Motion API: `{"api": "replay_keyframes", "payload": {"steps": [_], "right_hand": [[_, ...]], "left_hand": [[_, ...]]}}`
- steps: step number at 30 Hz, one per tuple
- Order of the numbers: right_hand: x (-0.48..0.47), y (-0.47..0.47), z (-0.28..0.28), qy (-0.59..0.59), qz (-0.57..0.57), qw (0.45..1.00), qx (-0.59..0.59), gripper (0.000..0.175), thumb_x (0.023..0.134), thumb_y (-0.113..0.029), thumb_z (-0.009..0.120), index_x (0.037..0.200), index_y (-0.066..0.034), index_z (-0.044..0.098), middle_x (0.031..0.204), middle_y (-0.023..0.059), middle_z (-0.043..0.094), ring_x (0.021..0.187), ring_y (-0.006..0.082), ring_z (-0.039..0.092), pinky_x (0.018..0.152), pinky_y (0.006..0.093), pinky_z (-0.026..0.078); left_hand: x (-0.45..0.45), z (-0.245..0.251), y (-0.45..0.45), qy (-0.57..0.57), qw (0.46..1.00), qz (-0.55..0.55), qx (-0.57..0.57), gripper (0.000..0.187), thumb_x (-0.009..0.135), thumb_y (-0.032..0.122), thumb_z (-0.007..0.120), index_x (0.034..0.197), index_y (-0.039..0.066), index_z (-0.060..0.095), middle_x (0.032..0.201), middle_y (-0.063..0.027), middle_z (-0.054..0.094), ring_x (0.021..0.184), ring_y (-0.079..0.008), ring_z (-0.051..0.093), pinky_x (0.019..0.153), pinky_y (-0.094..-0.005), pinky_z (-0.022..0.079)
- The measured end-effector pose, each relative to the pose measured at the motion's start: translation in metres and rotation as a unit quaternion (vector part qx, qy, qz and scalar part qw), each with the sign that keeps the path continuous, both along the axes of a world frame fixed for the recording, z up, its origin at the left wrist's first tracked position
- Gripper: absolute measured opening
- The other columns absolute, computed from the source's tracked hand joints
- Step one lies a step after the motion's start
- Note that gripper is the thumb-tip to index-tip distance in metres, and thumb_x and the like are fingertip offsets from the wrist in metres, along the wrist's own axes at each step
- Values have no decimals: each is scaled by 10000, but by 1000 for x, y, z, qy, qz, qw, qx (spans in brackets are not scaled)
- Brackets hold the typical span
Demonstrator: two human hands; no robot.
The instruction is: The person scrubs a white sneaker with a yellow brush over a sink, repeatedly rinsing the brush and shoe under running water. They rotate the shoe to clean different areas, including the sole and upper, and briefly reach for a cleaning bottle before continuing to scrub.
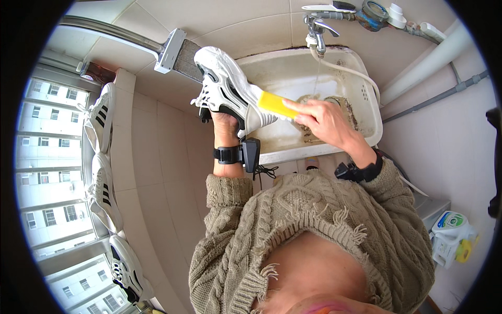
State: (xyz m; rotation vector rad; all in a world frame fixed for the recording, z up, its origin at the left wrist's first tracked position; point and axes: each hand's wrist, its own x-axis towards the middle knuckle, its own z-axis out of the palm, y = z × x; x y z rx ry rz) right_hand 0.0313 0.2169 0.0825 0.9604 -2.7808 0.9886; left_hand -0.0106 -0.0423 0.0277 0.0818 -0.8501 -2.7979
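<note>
My left hand (pixel 225 121) is partly inside the opening of a white sneaker (pixel 231 95) with black trim and holds it up over the left side of the sink. The sole faces right and the toe points away from me. In my right hand (pixel 328 121) is a yellow-backed scrubbing brush (pixel 277 105), laid against the sole near the heel. Its bristles are mostly hidden. Behind both hands lies the stained white sink (pixel 374 125), and a thin stream runs into it from the metal tap (pixel 318 35).
Three more sneakers stand along the tiled window ledge (pixel 129 165) at left: two with black stripes (pixel 100 117) and one black-and-white (pixel 126 269). A flat mop (pixel 169 51) leans near the sink. Pipes (pixel 427 62) run at right, above a detergent bottle (pixel 449 239). A white brush (pixel 327 7) lies behind the tap.
</note>
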Motion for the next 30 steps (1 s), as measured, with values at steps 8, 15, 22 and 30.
{"api": "replay_keyframes", "payload": {"steps": [8, 15, 22, 30], "right_hand": [[-23, -43, 3, 34, -18, 998, -59, 408, 900, -225, 560, 1307, -241, 533, 669, 107, 522, 551, 250, 530, 539, 361, 438], [3, -27, -16, 51, -48, 997, -42, 424, 885, -195, 591, 1302, -244, 541, 667, 86, 501, 528, 231, 518, 512, 363, 434], [-21, -41, -8, 95, -45, 994, -21, 375, 908, -204, 548, 1282, -225, 555, 700, 104, 547, 518, 229, 533, 498, 353, 459], [13, 34, -43, -2, -90, 996, 26, 398, 896, -202, 581, 1292, -238, 554, 639, 71, 517, 504, 170, 487, 505, 323, 437]], "left_hand": [[-9, -1, 1, 46, 993, 34, -105, 562, 961, 479, 369, 1368, 93, 393, 1334, -70, 476, 1230, -260, 438, 1068, -375, 327], [-15, 8, -6, 10, 997, 78, 16, 557, 962, 475, 358, 1372, 98, 388, 1345, -65, 467, 1245, -251, 423, 1081, -375, 304], [-11, 6, 16, 26, 998, 27, -52, 555, 961, 462, 341, 1392, 114, 371, 1404, -59, 416, 1286, -241, 377, 1099, -371, 268], [-10, 9, -2, 25, 996, 80, 17, 524, 976, 406, 315, 1400, 102, 372, 1408, -56, 424, 1295, -261, 376, 1115, -415, 244]]}}
